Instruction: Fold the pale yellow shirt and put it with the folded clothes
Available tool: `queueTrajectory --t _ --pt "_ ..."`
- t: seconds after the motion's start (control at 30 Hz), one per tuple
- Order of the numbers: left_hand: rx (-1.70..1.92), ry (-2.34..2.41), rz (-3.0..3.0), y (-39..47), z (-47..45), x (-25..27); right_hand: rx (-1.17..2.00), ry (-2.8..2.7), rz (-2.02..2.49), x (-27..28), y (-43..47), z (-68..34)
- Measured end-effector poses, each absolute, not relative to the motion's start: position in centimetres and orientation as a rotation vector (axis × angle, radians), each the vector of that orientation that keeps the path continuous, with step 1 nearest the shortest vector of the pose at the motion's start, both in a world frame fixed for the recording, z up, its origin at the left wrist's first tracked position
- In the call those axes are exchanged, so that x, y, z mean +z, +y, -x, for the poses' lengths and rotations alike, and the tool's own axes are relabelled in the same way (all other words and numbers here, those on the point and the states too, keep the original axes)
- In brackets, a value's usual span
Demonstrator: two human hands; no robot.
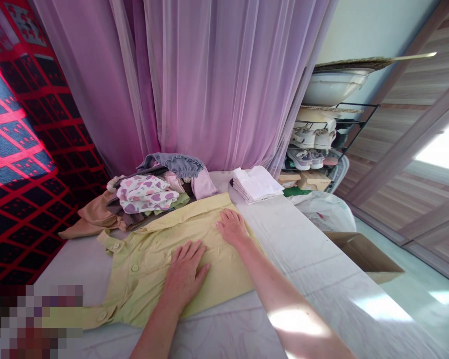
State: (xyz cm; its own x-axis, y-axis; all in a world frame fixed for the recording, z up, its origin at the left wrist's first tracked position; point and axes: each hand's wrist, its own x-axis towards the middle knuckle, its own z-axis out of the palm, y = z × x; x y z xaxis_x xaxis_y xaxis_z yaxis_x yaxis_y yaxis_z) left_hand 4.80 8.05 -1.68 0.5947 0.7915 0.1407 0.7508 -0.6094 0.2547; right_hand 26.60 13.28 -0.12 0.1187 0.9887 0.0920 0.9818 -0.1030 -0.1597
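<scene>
A yellow-green buttoned garment (153, 244) lies spread on the white-covered table (307, 259), its button tabs toward the left. My left hand (185, 271) rests flat on the middle of the cloth with its fingers stretched out. Farther up and to the right, my right hand (232, 227) also presses flat on the fabric near its right edge. Neither hand grips anything. Beyond the garment sits a loose heap of clothes, with a heart-patterned white piece (145, 193) and a grey-blue ruffled piece (179, 163) on top.
A folded white stack (256, 184) lies at the table's far edge. Purple curtains (217, 89) hang behind. At right stand a shoe rack (314, 139), a clear plastic bag (322, 212) and an open cardboard box (366, 254). Red-and-black patterned cloth (30, 149) hangs at left.
</scene>
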Motion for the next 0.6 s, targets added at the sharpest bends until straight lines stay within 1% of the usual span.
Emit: queueTrajectory --t 0.2,0.43,0.6 --pt "0.375 1.294 -2.634 8.1 -4.8 -1.7 -0.005 -1.920 2.223 -0.9 13.4 -26.9" --pt "0.349 1.298 -2.628 7.9 -4.9 -1.4 0.202 -1.870 2.355 -0.5 14.8 -27.5" --pt "0.374 1.291 -2.629 8.0 -4.8 -1.6 0.269 -1.848 2.407 -0.3 15.6 -27.8"
